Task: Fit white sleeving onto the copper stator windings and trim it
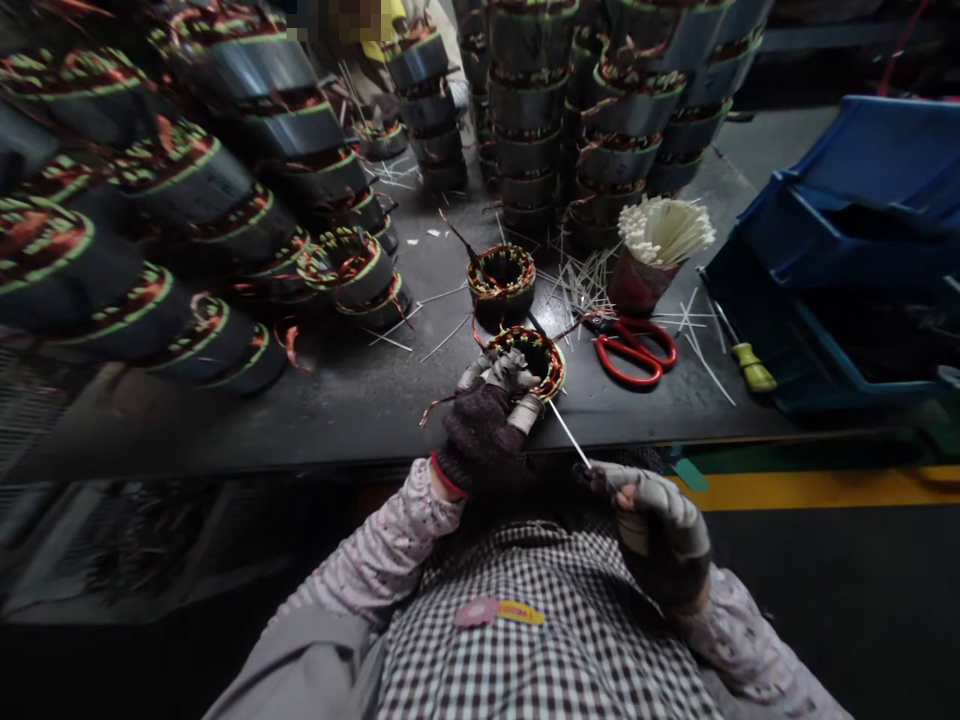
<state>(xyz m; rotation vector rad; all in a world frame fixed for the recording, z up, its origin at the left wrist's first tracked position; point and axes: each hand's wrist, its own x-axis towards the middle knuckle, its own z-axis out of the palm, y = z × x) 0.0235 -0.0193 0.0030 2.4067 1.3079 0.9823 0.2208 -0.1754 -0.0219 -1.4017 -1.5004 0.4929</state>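
My left hand [491, 405], in a dark glove with pale-wrapped fingers, grips a wire-wound stator [553, 375] at the table's near edge. Its top ring shows copper windings and yellow-green edging. My right hand [660, 515], also gloved, is closed in a pinch below and to the right of it. A thin white strip [570, 435] runs straight from the stator's rim to these right fingertips. Just behind stands a second stator [501, 285], upright, with a dark lead sticking up. Part of the gripped stator is hidden by my left hand.
Tall stacks of stators [529, 130] line the back and left. On the right lie red-handled scissors [637, 350], a cup [643, 280] of white strips, a screwdriver [752, 368] with a yellow-green handle and blue bins [840, 230]. Loose white strips [581, 285] are scattered on the table [360, 400].
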